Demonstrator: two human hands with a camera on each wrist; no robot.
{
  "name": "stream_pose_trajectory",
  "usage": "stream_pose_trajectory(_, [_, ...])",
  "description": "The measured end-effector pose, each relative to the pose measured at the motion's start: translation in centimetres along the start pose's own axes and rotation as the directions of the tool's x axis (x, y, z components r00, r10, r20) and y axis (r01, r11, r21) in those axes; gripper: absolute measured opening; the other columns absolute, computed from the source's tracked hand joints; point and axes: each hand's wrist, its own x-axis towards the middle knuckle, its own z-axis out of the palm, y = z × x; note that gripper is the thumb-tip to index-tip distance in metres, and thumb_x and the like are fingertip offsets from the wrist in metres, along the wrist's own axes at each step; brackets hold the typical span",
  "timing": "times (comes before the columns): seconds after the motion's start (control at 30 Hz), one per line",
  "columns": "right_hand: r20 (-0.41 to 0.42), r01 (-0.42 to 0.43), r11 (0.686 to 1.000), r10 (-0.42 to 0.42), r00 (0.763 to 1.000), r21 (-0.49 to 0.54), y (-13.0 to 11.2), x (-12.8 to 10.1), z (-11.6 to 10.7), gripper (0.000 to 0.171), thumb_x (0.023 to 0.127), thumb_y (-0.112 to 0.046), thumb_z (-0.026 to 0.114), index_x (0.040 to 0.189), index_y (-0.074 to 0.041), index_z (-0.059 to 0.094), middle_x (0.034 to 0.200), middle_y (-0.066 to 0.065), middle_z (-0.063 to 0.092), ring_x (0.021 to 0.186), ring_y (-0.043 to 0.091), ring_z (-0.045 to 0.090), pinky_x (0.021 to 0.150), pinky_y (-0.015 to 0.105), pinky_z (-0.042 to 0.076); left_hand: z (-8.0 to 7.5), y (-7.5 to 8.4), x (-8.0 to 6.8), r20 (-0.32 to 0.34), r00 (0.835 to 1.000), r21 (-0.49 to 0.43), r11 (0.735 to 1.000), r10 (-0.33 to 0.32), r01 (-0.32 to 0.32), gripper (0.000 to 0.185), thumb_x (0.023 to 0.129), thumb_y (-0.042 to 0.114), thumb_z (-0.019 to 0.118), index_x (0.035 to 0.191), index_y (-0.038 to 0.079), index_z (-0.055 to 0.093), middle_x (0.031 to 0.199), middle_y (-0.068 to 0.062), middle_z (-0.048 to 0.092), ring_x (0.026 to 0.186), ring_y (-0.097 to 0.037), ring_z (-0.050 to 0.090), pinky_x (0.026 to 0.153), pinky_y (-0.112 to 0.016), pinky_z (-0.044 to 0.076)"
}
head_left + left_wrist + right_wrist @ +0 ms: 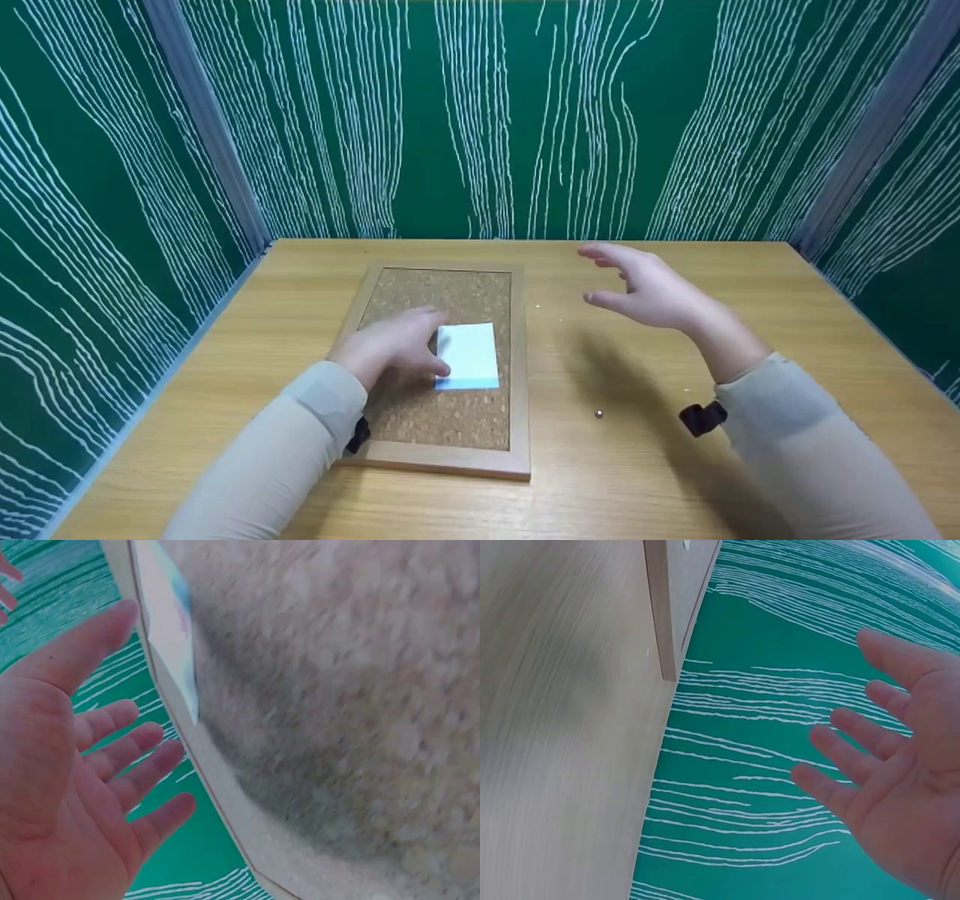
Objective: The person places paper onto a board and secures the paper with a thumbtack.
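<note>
We see the left hand (pixel 394 346) lying flat on the cork board (pixel 442 412), fingers relaxed, gripping nothing, just left of the white note (pixel 469 355) near the board's middle. Farther right, our right hand (pixel 651 289) hovers above the table (pixel 750 300), fingers spread and loose, holding nothing.

The bench (pixel 750 315) is pale wood-grain, the walls (pixel 480 112) green with white wavy lines, the cork board (pixel 442 420) speckled brown, the paper (pixel 469 354) white.
</note>
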Motion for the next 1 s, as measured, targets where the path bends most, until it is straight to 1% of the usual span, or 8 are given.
stream_pose_trajectory(0.23, [0.052,-0.030,1.000,0.030,0.998,0.001,1.1,-0.8,0.2,0.063,0.098,-0.030,0.070,0.153,-0.016,0.044,0.152,0.009,0.048,0.138,0.032,0.045,0.109,0.060,0.036,0.6,-0.1,0.1,0.049,0.998,0.012,0.999,-0.044,0.043,0.079,0.084,0.040,0.082,0.151,0.016,0.050,0.153,-0.007,0.046,0.137,-0.028,0.045,0.112,-0.052,0.035])
stream_pose_trajectory(0.37, [0.091,-0.039,0.999,0.037,0.995,0.017,1.7,-1.3,0.2,0.062,0.099,-0.032,0.068,0.153,-0.014,0.044,0.152,0.014,0.048,0.138,0.035,0.044,0.108,0.063,0.035,0.8,-0.2,0.0,0.066,0.996,-0.004,0.998,-0.055,0.055,0.073,0.084,0.040,0.082,0.146,0.014,0.055,0.139,-0.006,0.056,0.118,-0.026,0.053,0.107,-0.051,0.041])
stream_pose_trajectory(0.47, [0.108,-0.042,0.999,0.041,0.993,0.007,1.9,-1.7,0.0,0.062,0.099,-0.033,0.068,0.152,-0.013,0.044,0.151,0.015,0.048,0.138,0.036,0.044,0.107,0.063,0.036,0.9,0.0,0.0,0.080,0.995,-0.006,0.998,-0.062,0.062,0.068,0.085,0.041,0.081,0.143,0.013,0.057,0.132,-0.005,0.058,0.111,-0.025,0.054,0.104,-0.050,0.043])
stream_pose_trajectory(0.6, [0.130,-0.039,0.999,0.044,0.991,-0.037,2.1,-2.0,-0.1,0.060,0.098,-0.030,0.070,0.151,-0.012,0.048,0.149,0.013,0.051,0.136,0.036,0.047,0.106,0.062,0.038,0.6,0.3,0.1,0.094,0.993,0.012,0.997,-0.071,0.071,0.058,0.087,0.041,0.080,0.135,0.015,0.063,0.118,-0.002,0.060,0.104,-0.025,0.054,0.095,-0.047,0.047])
stream_pose_trajectory(0.67, [0.145,-0.024,0.998,0.033,0.989,-0.059,2.1,-2.1,-0.1,0.059,0.097,-0.029,0.071,0.149,-0.010,0.050,0.147,0.013,0.053,0.135,0.035,0.048,0.106,0.061,0.039,0.5,0.4,0.2,0.103,0.992,0.020,0.997,-0.070,0.068,0.047,0.087,0.040,0.080,0.124,0.014,0.067,0.108,-0.002,0.060,0.098,-0.024,0.055,0.088,-0.044,0.048])
stream_pose_trajectory(0.77, [0.172,-0.001,0.997,0.014,0.985,-0.076,2.1,-2.2,0.1,0.058,0.096,-0.029,0.073,0.146,-0.008,0.054,0.144,0.012,0.056,0.134,0.034,0.050,0.108,0.058,0.038,0.3,0.5,0.1,0.114,0.991,0.010,0.997,-0.071,0.071,0.034,0.087,0.038,0.081,0.109,0.015,0.068,0.098,-0.002,0.061,0.090,-0.024,0.056,0.079,-0.042,0.047])
stream_pose_trajectory(0.83, [0.190,0.015,0.996,0.001,0.982,-0.083,2.1,-2.4,0.3,0.057,0.095,-0.028,0.074,0.144,-0.007,0.055,0.143,0.012,0.058,0.133,0.034,0.051,0.108,0.057,0.038,0.2,0.5,0.1,0.120,0.990,0.004,0.998,-0.069,0.069,0.028,0.087,0.036,0.081,0.101,0.016,0.068,0.093,-0.003,0.061,0.086,-0.024,0.057,0.075,-0.041,0.046])
stream_pose_trajectory(1.0, [0.245,0.030,0.995,-0.005,0.970,-0.097,1.9,-2.8,0.7,0.055,0.093,-0.025,0.076,0.142,-0.006,0.058,0.140,0.012,0.060,0.131,0.035,0.053,0.107,0.057,0.039,0.2,0.4,-0.1,0.122,0.989,-0.023,0.996,-0.079,0.082,0.026,0.086,0.036,0.081,0.100,0.017,0.068,0.090,-0.002,0.062,0.083,-0.023,0.058,0.071,-0.040,0.045])
